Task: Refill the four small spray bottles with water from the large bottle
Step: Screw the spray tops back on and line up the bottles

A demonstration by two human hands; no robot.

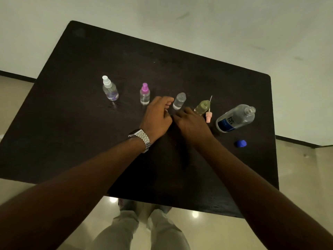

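Observation:
Four small spray bottles stand in a row on the dark table (75, 123). The white-topped bottle (110, 89) and the purple-topped bottle (144, 94) carry their spray heads. The clear bottle (179, 101) and the greenish bottle (201, 107) have none. A pink spray head (208, 115) with its tube lies beside the greenish one. The large water bottle (236, 117) stands uncapped at the right, its blue cap (241, 143) in front. My left hand (156, 117) curls round a small pale piece, seemingly a spray head, just left of the clear bottle. My right hand (191, 123) meets it, fingertips hidden.
The table's near edge runs just above my legs and the shiny floor. A metal watch (142, 139) sits on my left wrist. Pale walls stand beyond the table's far edge.

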